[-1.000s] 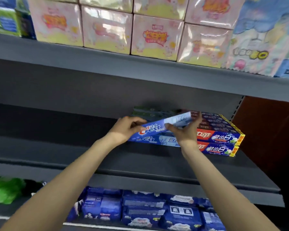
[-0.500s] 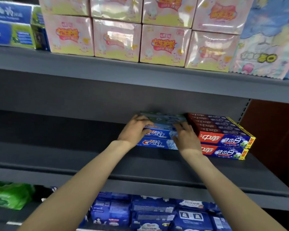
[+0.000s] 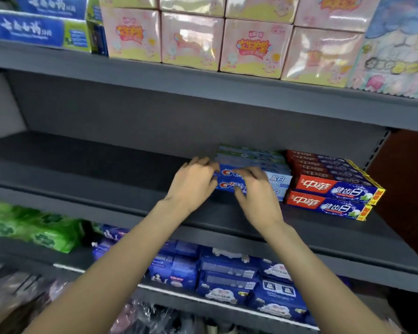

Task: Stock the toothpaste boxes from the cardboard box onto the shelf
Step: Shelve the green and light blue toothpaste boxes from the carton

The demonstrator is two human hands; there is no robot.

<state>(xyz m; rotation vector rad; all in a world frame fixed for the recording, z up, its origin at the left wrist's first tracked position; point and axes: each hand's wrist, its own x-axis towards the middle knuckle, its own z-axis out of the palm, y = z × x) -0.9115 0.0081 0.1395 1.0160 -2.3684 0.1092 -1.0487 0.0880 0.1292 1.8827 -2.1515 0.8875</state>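
Note:
A stack of blue toothpaste boxes (image 3: 276, 178) lies on the grey middle shelf (image 3: 106, 189), pushed against a stack of red and blue toothpaste boxes (image 3: 328, 189) on its right. My left hand (image 3: 193, 184) is at the blue stack's left end, with loosely bent fingertips touching the boxes. In front of the stack's face my right hand (image 3: 258, 196) hovers, its fingers also loosely bent and gripping nothing. Both hands cover the left part of the blue boxes. The cardboard box is out of view.
Pink wrapped packs (image 3: 251, 47) and blue-green boxes (image 3: 36, 30) fill the shelf above. Below sit green packs (image 3: 34, 227) and blue packs (image 3: 227, 278). The middle shelf is bare grey metal left of my hands. A brown wall (image 3: 408, 189) bounds the right.
One second ago both hands held a blue toothpaste box tilted above the stack. They laid it on the stack, pressed it in, and have now let go and drawn back slightly.

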